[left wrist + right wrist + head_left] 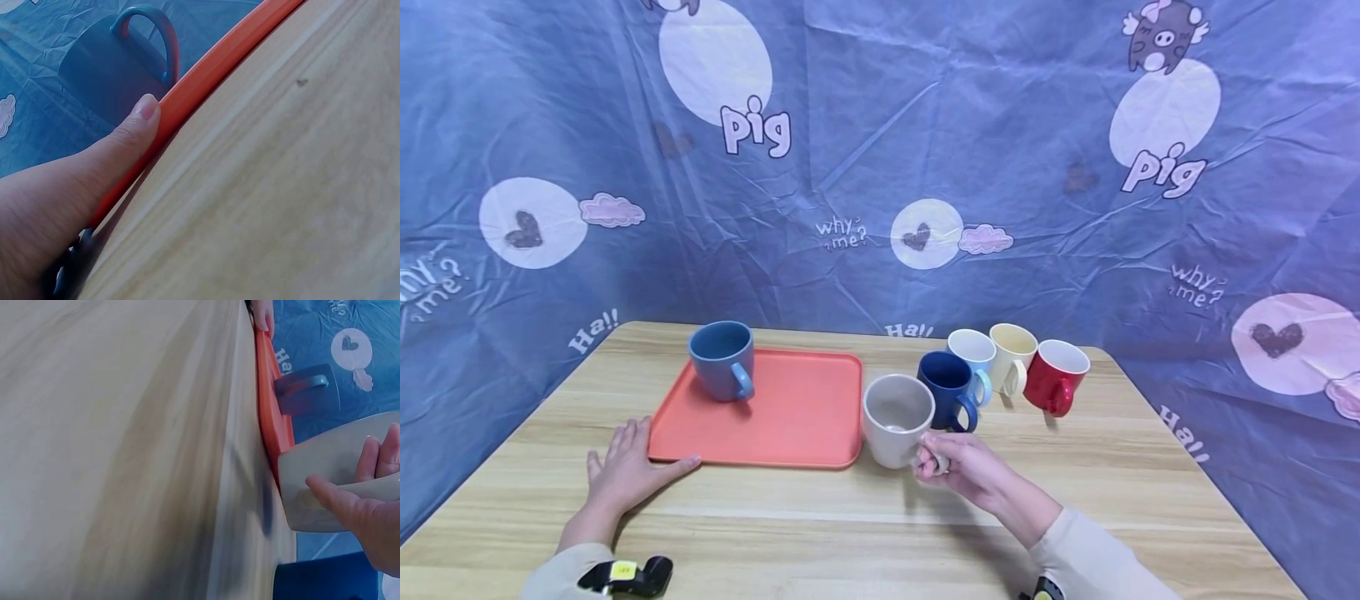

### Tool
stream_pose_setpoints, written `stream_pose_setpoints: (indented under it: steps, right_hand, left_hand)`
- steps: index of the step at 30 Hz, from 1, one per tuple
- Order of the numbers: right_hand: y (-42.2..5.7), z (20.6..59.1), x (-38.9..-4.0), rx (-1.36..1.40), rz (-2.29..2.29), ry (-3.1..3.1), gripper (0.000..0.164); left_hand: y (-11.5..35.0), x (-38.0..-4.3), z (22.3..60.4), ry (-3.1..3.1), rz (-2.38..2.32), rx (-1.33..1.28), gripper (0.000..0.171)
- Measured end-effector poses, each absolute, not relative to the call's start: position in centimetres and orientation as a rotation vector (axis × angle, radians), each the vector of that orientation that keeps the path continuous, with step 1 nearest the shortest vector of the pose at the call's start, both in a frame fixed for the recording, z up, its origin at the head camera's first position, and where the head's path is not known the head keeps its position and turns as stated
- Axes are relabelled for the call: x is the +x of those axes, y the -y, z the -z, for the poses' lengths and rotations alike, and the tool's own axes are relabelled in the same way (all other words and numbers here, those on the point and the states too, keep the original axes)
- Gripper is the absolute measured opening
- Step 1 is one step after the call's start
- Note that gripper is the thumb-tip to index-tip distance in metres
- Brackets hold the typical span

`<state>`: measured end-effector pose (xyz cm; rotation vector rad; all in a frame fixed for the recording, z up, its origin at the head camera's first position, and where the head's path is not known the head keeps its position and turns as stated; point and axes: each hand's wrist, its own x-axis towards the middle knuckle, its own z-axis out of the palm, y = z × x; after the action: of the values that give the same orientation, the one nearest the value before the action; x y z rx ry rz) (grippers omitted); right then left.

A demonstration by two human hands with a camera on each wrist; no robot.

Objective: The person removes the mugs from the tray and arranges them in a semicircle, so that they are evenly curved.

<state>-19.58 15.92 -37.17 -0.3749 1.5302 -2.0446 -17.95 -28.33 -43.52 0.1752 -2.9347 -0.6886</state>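
Observation:
My right hand grips the handle of a light grey mug, which is upright at the right edge of the orange-red tray. A shadow lies on the table below this mug, and its base looks raised in the right wrist view. At the tray's front left corner, my left hand rests with spread fingers. Its thumb touches the tray's rim in the left wrist view. On the tray's left part stands a grey-blue mug, its handle turned toward the front right.
Just right of the held mug is a dark blue mug. Behind it come a light blue mug, a cream mug and a red mug. A printed blue cloth hangs behind the wooden table.

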Motion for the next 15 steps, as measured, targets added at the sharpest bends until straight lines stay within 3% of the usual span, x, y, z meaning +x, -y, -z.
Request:
stream_pose_setpoints:
  steps: [15]
  right_hand:
    - [-18.8,38.2,-19.3,-0.378,2.001,-1.525,0.025]
  left_hand:
    - [28.3,-18.2,43.2,2.961,0.711,0.201,0.115]
